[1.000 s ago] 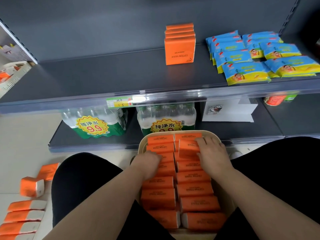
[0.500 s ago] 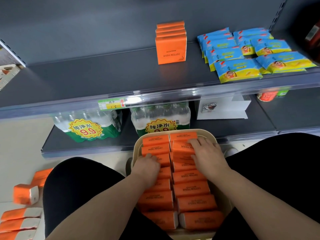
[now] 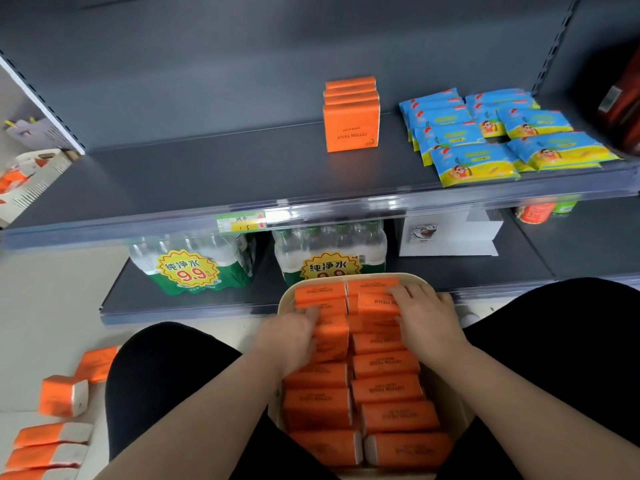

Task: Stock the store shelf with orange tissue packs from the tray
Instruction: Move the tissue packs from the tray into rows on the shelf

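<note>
So this is the pick-up step: both hands are down in the tray (image 3: pixel 346 276), which sits between the knees and is pretty much full, with two rows of orange tissue packs lying flat.

The right hand (image 3: pixel 427 317) is draped over the right-row pack (image 3: pixel 375 303) near the far end. Its fingers (image 3: pixel 405 292) are curled across the top, the thumb is tucked against the near side, and the pack sits a bit higher than its neighbours, so I'd call that a pinch that has already got hold.

The left hand (image 3: pixel 294 337) is knuckles-up on the other row. Its fingers are bent over the left-row pack (image 3: pixel 331 337), which is also tipped up out of line. It looks gripped, though the thumb is hidden, so I can't see how firmly.

Both forearms come in low from the bottom of the view, wrists fairly straight, palms down.

Only one short stack (image 3: pixel 351 133) of four packs stands upright on the shelf (image 3: pixel 207 174), just left of the blue packs (image 3: pixel 474 164), so the job's barely started.

Next move, I reckon: lift both packs clear without dragging the ones beside them, reach up and forward, turn them on edge, and stand them next to that stack. There's plenty of bare shelf to its left.
</note>
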Demonstrator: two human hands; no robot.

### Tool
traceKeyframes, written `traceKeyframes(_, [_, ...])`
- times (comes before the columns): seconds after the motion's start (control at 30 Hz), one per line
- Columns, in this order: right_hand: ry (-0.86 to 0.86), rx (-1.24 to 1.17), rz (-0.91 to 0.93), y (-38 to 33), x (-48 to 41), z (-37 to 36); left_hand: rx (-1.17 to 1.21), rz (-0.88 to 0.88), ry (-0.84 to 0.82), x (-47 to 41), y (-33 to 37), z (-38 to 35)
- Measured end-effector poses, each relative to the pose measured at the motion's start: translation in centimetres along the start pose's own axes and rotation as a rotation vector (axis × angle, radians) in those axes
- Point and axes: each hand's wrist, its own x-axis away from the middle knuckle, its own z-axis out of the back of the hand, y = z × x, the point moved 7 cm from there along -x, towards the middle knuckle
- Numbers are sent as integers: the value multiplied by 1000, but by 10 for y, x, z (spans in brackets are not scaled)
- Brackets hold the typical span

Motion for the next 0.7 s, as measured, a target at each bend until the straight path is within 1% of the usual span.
traceKeyframes(0.1, [52,6,7,1,2,18,66,-5,89,3,-1,15])
traceKeyframes(0.23, [118,-21,6,5,5,44,288,56,229,12,-10,42])
traceKeyframes(0.4, [103,-112,6,4,7,71,529,176,343,22,-22,85])
traceKeyframes(0.5, [125,-116,18,4,-4,87,538,204,406,17,-29,110])
traceKeyframes(0.53, [138,-130,-4,4,-5,91,560,217,415,18,-29,115])
traceKeyframes(0.6, [272,-105,14,4,-23,142,561,196,518,7,-34,170])
traceKeyframes(0.7, [286,-126,28,2,-35,160,548,186,592,-3,-36,202])
